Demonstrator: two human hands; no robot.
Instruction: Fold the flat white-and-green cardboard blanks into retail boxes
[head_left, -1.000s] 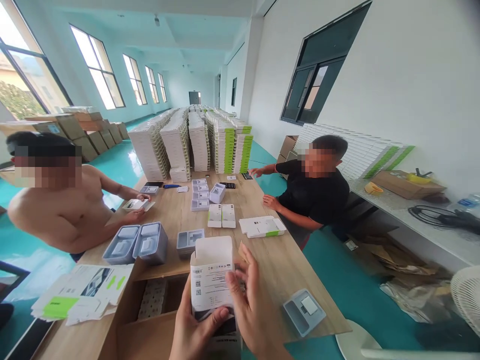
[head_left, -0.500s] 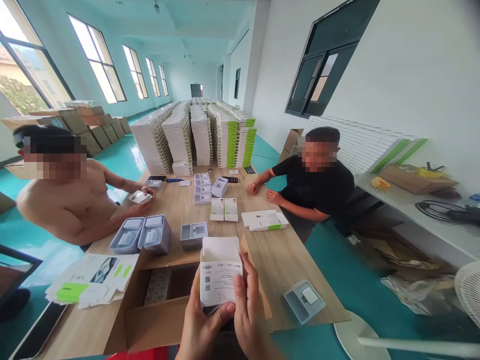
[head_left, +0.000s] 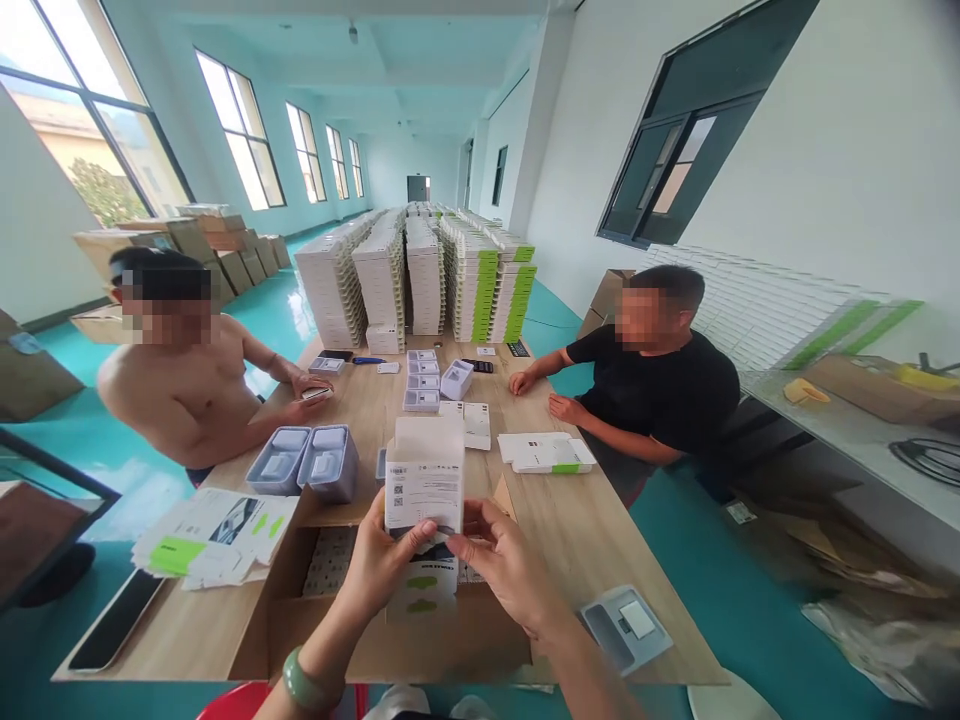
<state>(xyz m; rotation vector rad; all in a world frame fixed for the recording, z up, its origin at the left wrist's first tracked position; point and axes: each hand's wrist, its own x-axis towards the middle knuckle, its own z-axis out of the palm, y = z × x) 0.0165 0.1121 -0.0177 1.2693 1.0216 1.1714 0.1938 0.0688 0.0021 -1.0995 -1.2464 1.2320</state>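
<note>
Between my two hands is a white printed cardboard box, its top flap raised and a green-marked panel hanging below. My left hand grips its left side, thumb across the front. My right hand pinches its right edge near the lower part. Beneath them stands an open brown carton with small white packs inside, partly hidden by my hands and the box. To the left lies a pile of flat printed box sleeves. A grey plastic tray with a white piece in it sits at the right.
Two grey trays stand left of centre. Stacked white boxes fill the table's far end. A phone lies at the front left. One person sits at the left, handling a small item; another sits at the right.
The box in my hands has come down and tilted, so a lower green-marked panel now shows. My hands have moved apart along its sides. The view has shifted left.
</note>
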